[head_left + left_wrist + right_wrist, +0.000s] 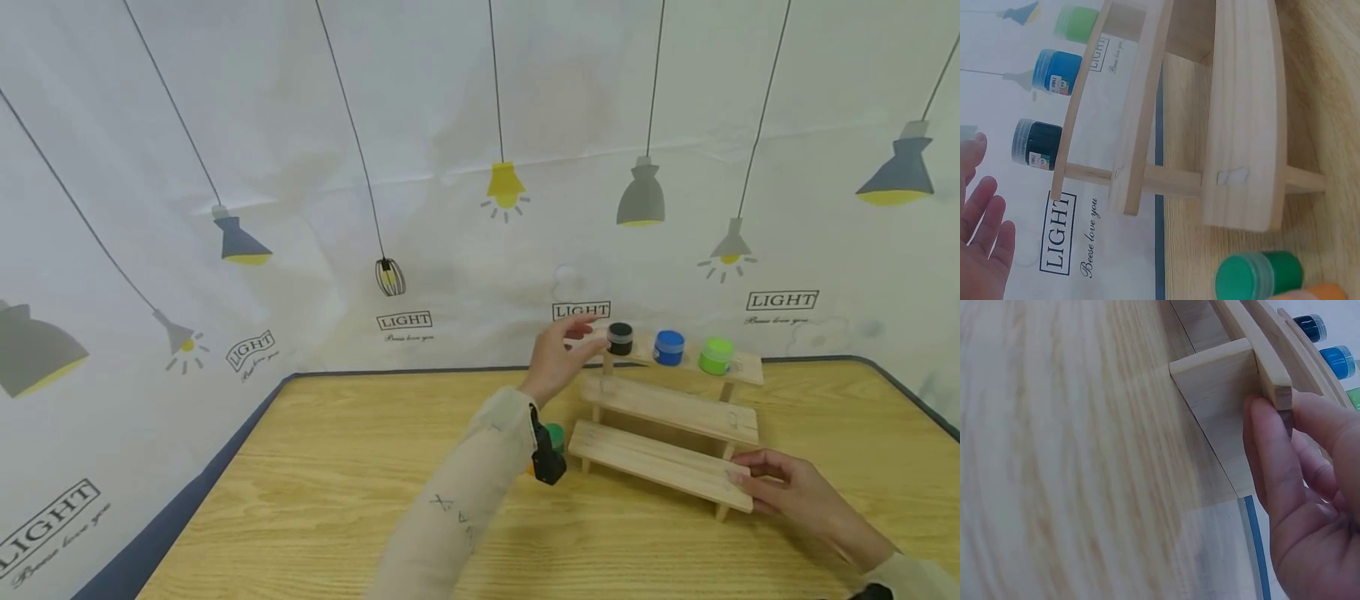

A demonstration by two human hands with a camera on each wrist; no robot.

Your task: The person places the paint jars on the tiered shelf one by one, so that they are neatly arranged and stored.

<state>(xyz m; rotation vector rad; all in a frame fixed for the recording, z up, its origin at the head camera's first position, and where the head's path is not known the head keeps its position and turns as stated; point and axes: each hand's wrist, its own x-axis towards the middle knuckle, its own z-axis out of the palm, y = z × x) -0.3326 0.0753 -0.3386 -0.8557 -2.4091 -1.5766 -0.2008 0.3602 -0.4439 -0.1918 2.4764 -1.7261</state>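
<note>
A three-tier wooden stand (667, 404) rises in steps on the table. Along its top tier sit a black paint jar (620, 338), a blue paint jar (669, 347) and a light green paint jar (716, 356). My left hand (558, 358) is beside the black jar at the left end; in the left wrist view its fingers are spread, with a gap between them and the jar. With thumb and fingers, my right hand (1310, 469) pinches the right end of the lowest tier (1272, 369).
A dark green jar (1260, 275) and an orange one (1316, 292) are on the table at the stand's left end, partly hidden by my left wrist in the head view. Behind the table hangs a white cloth (450, 225) printed with lamps.
</note>
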